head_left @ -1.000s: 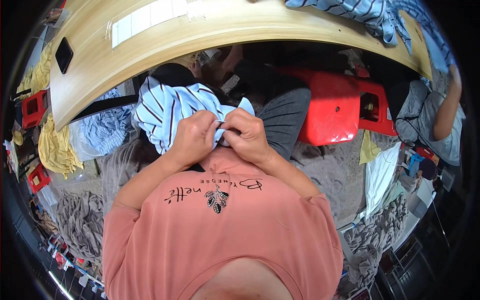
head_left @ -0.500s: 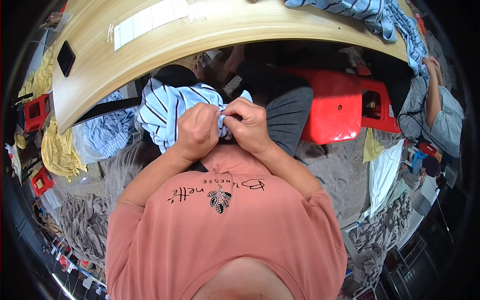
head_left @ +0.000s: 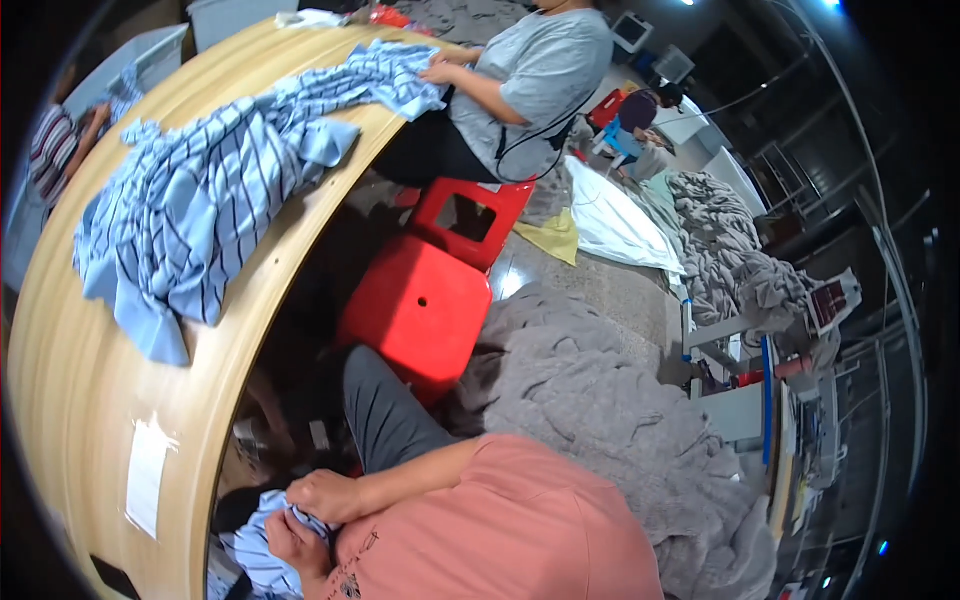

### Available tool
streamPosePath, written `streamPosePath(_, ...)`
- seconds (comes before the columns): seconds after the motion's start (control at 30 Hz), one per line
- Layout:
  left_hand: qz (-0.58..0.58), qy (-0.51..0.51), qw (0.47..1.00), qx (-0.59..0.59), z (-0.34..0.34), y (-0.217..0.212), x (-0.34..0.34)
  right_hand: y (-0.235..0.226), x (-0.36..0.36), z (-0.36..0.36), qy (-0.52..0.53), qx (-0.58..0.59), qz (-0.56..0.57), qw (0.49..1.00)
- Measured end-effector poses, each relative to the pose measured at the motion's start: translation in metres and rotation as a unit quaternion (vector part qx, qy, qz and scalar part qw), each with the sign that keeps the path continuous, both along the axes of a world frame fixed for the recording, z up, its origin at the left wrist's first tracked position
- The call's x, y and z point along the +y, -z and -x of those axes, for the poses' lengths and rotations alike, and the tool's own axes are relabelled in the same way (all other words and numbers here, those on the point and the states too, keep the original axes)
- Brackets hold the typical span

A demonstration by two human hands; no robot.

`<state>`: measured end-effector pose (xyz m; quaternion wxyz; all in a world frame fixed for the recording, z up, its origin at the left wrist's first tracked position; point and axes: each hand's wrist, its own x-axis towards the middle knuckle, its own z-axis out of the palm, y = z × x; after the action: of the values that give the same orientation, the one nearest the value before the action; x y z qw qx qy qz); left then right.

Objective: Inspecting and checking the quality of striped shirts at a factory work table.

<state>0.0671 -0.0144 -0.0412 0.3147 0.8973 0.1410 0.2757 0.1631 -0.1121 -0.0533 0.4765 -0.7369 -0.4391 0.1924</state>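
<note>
In my lap lies a light blue striped cloth, bunched up beside the table's edge. My right hand is closed on its upper part, fingers curled in a pinch. Just below, my left hand is closed on the same cloth, close to the right hand. Both sets of fingertips are partly hidden by the folds, so the exact spot they grip cannot be made out.
The wooden table carries a heap of blue striped cloth and a dark phone. A co-worker in grey handles striped cloth at its far end. Red stools and grey fleece fabric lie to my right.
The view has swung to the right, bringing the co-worker, the stools and the grey fabric further in. My hands still hold the striped cloth in my lap, close together.
</note>
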Motion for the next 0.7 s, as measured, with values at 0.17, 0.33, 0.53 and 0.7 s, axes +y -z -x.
streamPosePath(0.17, 0.004, 0.016, 1.0, 0.009, -0.002, 0.013, 0.001, 0.006, -0.002, -0.003, 0.031, 0.044, 0.034, 0.998)
streamPosePath(0.33, -0.014, 0.037, 0.999, 0.009, -0.005, 0.008, -0.002, 0.002, 0.002, -0.004, 0.057, 0.002, 0.063, 0.996)
streamPosePath(0.53, 0.003, 0.021, 1.0, -0.001, -0.013, -0.001, -0.006, 0.007, 0.003, -0.008, 0.079, 0.022, -0.019, 0.996)
streamPosePath(0.7, 0.076, 0.012, 0.996, 0.035, -0.008, -0.001, -0.003, 0.009, 0.002, -0.014, 0.087, 0.048, -0.076, 0.992)
